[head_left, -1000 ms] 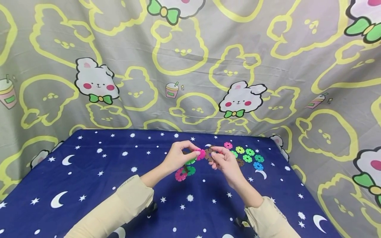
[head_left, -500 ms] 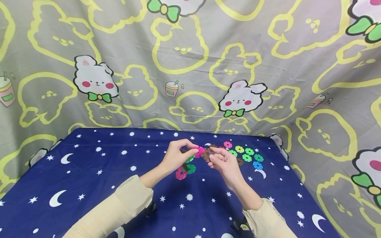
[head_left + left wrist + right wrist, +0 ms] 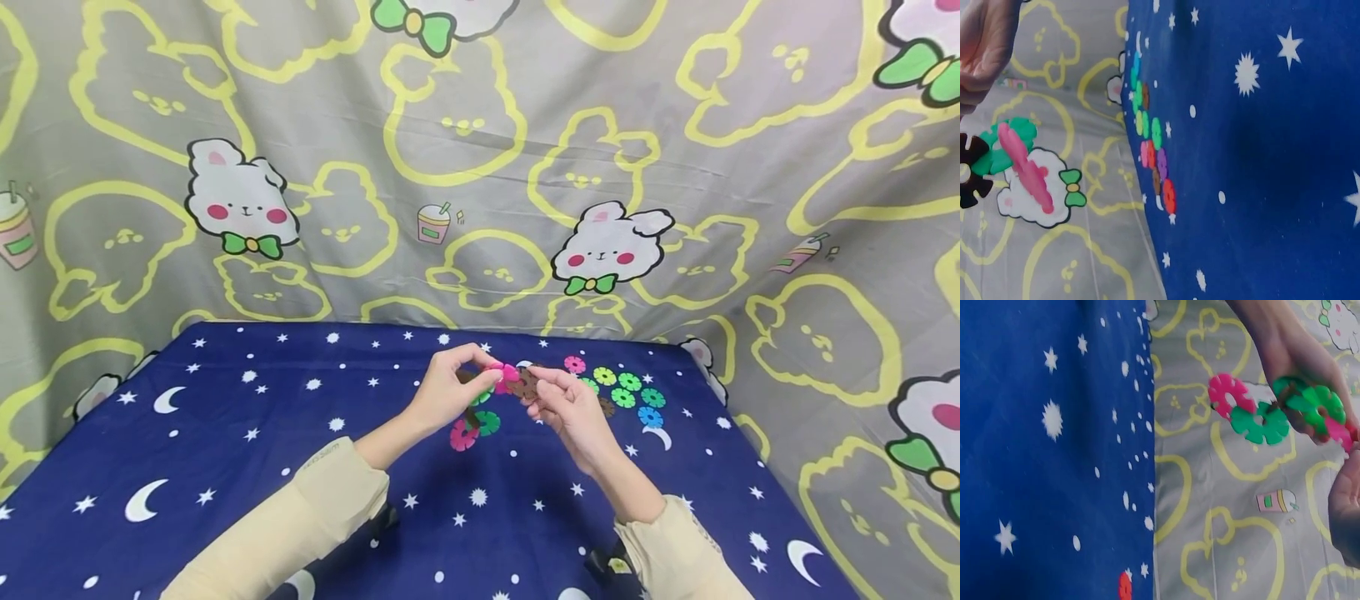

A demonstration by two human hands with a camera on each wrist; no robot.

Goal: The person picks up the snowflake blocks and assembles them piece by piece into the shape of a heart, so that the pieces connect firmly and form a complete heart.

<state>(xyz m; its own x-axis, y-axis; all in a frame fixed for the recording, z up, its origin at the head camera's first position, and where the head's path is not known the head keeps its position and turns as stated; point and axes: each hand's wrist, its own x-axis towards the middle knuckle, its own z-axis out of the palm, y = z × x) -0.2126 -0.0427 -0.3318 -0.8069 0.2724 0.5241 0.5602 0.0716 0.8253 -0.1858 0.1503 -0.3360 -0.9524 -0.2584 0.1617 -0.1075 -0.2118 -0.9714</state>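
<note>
Near the middle of the head view, my left hand (image 3: 448, 390) pinches a bright pink notched plastic disc (image 3: 504, 377) between thumb and fingers. My right hand (image 3: 573, 417) pinches a brown notched disc (image 3: 524, 385) at the pink one's right edge; whether they interlock I cannot tell. Linked to the left-hand piece, a chain of discs hangs below: a light green disc (image 3: 1323, 407), a darker green disc (image 3: 488, 423) and a rosy pink disc (image 3: 463, 435). In the left wrist view, a dark brown disc (image 3: 972, 169) joins the chain. Fingers cover part of it.
Loose notched discs lie at the table's back right, among them a pink disc (image 3: 575, 365), a yellow-green disc (image 3: 604, 377) and a blue disc (image 3: 650, 417). A dark blue starry cloth (image 3: 300, 467) covers the table. Behind it hangs a patterned grey curtain (image 3: 337, 292).
Both hands keep their pinch, shifting slightly. The pink disc has tilted against the brown one, and the hanging chain has swung a little right and up.
</note>
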